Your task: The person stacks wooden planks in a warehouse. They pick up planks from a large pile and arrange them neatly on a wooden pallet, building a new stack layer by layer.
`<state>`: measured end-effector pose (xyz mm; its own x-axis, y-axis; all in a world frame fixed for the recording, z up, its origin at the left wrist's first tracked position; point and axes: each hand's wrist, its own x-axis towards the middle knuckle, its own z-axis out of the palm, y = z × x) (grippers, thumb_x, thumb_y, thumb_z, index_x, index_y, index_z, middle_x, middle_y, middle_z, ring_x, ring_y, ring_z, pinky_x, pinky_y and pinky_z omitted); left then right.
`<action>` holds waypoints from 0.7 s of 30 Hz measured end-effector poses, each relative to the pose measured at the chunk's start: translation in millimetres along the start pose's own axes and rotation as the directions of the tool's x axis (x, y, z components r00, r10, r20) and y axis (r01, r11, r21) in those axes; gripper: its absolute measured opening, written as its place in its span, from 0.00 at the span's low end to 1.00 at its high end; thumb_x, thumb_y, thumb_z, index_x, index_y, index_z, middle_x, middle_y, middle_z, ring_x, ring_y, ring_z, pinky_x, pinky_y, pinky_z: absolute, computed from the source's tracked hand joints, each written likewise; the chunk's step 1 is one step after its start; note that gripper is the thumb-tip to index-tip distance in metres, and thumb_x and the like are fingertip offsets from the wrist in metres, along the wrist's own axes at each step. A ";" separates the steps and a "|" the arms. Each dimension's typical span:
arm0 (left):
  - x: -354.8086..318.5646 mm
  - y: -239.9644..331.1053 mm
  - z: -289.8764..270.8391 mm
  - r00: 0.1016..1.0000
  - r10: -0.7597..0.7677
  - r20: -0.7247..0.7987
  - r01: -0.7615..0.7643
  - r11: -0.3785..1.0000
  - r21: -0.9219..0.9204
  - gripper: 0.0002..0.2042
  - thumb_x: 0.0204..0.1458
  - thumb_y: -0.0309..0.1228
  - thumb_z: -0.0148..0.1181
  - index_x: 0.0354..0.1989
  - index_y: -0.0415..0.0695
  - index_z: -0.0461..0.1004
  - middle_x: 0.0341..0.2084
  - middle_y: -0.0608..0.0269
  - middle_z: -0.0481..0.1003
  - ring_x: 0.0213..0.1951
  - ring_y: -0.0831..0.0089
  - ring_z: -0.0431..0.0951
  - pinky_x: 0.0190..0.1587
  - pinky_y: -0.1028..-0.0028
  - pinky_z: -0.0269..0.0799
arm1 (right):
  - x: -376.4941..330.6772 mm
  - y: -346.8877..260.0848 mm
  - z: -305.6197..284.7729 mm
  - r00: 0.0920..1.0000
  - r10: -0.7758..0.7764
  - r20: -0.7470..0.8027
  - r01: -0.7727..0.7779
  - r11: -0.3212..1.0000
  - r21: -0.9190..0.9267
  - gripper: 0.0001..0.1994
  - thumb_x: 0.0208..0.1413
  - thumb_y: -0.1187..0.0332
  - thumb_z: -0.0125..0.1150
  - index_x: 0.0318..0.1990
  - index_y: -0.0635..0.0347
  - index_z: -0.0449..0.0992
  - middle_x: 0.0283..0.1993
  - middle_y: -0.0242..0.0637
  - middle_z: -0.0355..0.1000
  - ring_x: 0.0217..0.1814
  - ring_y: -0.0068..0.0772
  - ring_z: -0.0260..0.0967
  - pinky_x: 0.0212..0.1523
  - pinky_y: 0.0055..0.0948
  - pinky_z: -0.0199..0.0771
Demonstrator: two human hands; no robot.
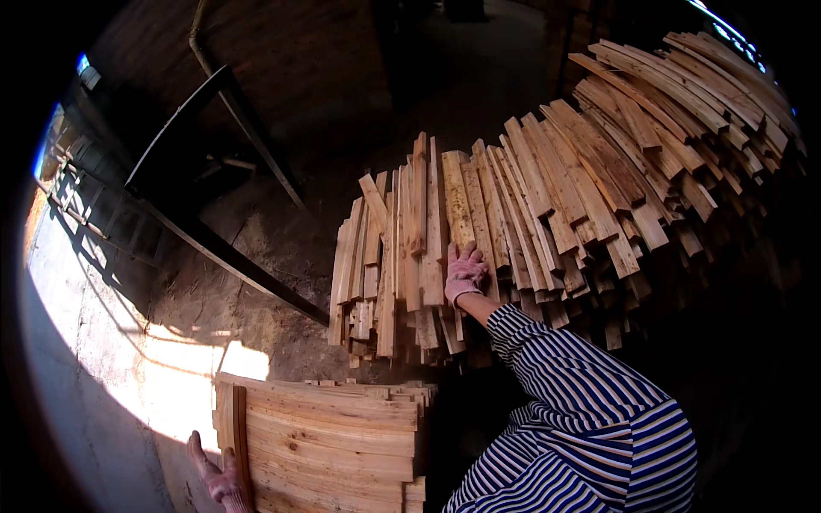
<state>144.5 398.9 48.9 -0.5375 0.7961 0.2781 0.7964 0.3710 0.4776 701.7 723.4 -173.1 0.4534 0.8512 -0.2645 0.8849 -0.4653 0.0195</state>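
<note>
My right hand, in a pink work glove, reaches out over a large heap of sawn wooden strips. Its thumb and fingers close around the near end of a yellowish wooden strip, which still lies among the others. At the lower left, my left hand, also gloved, has its thumb and fingers apart. It is beside the left end of a neat stack of planks, close to a darker board set across the plank ends. Whether it touches that board, I cannot tell.
A dark metal frame with angled legs stands at the left, its lower bar reaching the heap. Behind it, a pipe runs down a dark wall. Sunlight falls on the pale floor. A ladder-like rack stands at the far left.
</note>
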 end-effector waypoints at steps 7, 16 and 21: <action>54.3 279.3 293.9 0.445 0.468 0.763 0.256 0.751 -0.609 0.33 0.55 0.28 0.69 0.69 0.41 0.61 0.65 0.51 0.67 0.68 0.59 0.65 0.69 0.64 0.63 | -28.7 55.3 -108.8 0.984 -0.005 0.177 -0.061 0.926 0.371 0.39 0.56 0.77 0.57 0.74 0.44 0.47 0.73 0.62 0.51 0.72 0.58 0.55 0.64 0.50 0.66; -101.6 440.0 477.4 0.112 0.231 0.967 0.256 0.933 -0.252 0.35 0.55 0.61 0.61 0.52 0.35 0.70 0.40 0.48 0.76 0.41 0.57 0.79 0.45 0.61 0.75 | 11.1 232.6 -114.2 0.731 -0.672 -0.117 -0.564 -0.693 0.449 0.28 0.57 0.64 0.63 0.61 0.73 0.68 0.54 0.50 0.75 0.58 0.43 0.74 0.58 0.44 0.78; -158.5 476.0 465.8 0.460 0.094 0.883 0.281 0.928 -0.244 0.38 0.45 0.46 0.76 0.53 0.30 0.63 0.44 0.42 0.76 0.50 0.53 0.77 0.50 0.59 0.75 | -2.3 286.6 -44.3 0.874 -0.483 -0.044 -0.161 -0.375 0.913 0.29 0.63 0.61 0.62 0.67 0.65 0.66 0.64 0.44 0.71 0.67 0.35 0.69 0.71 0.35 0.64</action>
<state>737.8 672.1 -156.1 0.0720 0.8229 -0.5636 0.5207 0.4509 0.7250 958.9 598.8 -124.2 -0.0263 0.9797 -0.1986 -0.5020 -0.1848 -0.8449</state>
